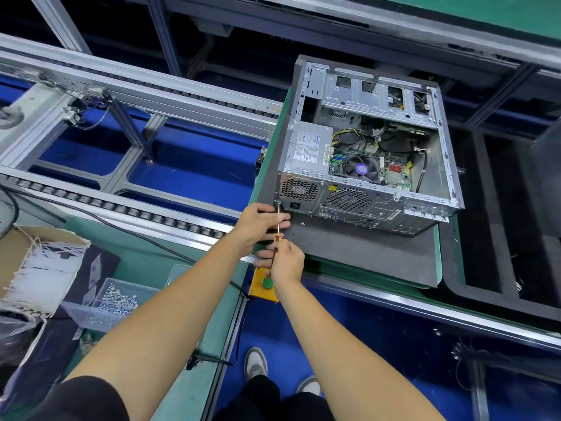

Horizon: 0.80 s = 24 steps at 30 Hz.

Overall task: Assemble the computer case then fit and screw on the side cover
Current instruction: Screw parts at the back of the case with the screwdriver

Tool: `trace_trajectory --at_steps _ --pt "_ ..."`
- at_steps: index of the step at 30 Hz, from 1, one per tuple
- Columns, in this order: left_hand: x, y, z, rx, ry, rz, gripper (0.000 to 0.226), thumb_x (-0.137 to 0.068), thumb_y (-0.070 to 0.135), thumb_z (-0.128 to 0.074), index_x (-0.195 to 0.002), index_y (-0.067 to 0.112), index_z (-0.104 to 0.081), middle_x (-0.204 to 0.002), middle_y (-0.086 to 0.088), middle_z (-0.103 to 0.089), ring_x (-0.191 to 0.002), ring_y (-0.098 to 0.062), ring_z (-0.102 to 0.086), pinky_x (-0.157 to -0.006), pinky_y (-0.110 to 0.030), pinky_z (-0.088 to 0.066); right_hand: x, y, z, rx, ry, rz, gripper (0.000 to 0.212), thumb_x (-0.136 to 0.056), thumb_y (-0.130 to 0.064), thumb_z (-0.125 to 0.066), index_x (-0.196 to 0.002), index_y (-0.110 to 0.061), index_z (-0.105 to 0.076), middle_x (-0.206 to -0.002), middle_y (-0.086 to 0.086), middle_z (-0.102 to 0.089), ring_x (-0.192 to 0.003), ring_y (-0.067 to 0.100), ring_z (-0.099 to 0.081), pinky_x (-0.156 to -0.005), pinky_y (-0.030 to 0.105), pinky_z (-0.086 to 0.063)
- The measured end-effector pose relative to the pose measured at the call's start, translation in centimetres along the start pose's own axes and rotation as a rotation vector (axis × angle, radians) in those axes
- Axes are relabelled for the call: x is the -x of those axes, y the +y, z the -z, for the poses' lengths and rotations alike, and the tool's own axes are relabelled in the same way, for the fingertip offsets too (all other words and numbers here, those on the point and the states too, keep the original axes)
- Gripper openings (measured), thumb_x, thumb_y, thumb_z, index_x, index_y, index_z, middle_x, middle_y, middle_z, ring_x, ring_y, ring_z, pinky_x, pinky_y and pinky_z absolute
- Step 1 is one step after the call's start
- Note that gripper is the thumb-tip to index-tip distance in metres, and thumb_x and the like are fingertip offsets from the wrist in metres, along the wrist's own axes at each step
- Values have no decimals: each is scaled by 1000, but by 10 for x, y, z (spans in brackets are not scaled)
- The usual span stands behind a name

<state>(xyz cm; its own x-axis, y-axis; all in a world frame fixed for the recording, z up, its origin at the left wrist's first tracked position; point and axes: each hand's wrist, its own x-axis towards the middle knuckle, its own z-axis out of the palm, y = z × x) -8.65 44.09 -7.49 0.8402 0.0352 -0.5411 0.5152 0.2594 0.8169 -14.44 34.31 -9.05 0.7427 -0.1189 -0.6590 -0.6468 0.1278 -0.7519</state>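
the case [364,153] lay open-side up on a dark pad [364,256], cover off. the left hand [262,218] pinched the screwdriver [277,229] shaft at the rear corner; the right hand [287,261] curled round its handle. stiff, heavy steel with likely sharp edges; best gripped by the frame.
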Motion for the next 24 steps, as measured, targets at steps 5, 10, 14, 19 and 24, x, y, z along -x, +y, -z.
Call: trace_trajectory --at_steps 5,10,14,19,24 --pt "-1 8 -3 -48 132 -30 44 -81 -4 -79 -103 12 -44 -87 -16 -77 -79 -27 -77 -58 -34 -61 4 -2 -3 8 -68 16 19 -99 -21 -54 -108 -4 -54 -76 10 -70 -48 20 -62 -38 24 -36" --pt "-6 8 -7 -101 201 -73 50 -74 -1 -87 -92 16 -43 -70 -9 -75 -68 -23 -75 -53 -30 -58 4 -3 -5 -37 -9 13 17 -96 -14 -60 -96 -13 -43 -79 15 -72 -59 30 -73 -41 26 -45" --pt "-5 6 0 -114 89 -81 38 -87 7 -78 -96 15 -42 -92 -13 -78 -82 -24 -77 -59 -30 -59 1 -2 -2 -34 -6 12 14 -100 -18 -53 -95 -6 -51 -73 15 -76 -64 33 -76 -45 26 -48" --pt "-5 11 8 -115 26 -42 41 -93 -4 -67 -94 18 -32 -95 -17 -77 -86 -31 -77 -65 -40 -63 4 -6 -3 -65 -80 -70 18 -101 -18 -44 -103 -5 -55 -79 19 -76 -61 32 -74 -44 24 -40" --pt "-7 11 2 -99 156 -20 50 -86 -11 -68 -91 20 -30 -87 -17 -77 -75 -33 -77 -53 -33 -60 8 -3 -5 84 1 15 16 -97 -20 -58 -101 -8 -48 -77 12 -73 -48 22 -66 -37 23 -35"
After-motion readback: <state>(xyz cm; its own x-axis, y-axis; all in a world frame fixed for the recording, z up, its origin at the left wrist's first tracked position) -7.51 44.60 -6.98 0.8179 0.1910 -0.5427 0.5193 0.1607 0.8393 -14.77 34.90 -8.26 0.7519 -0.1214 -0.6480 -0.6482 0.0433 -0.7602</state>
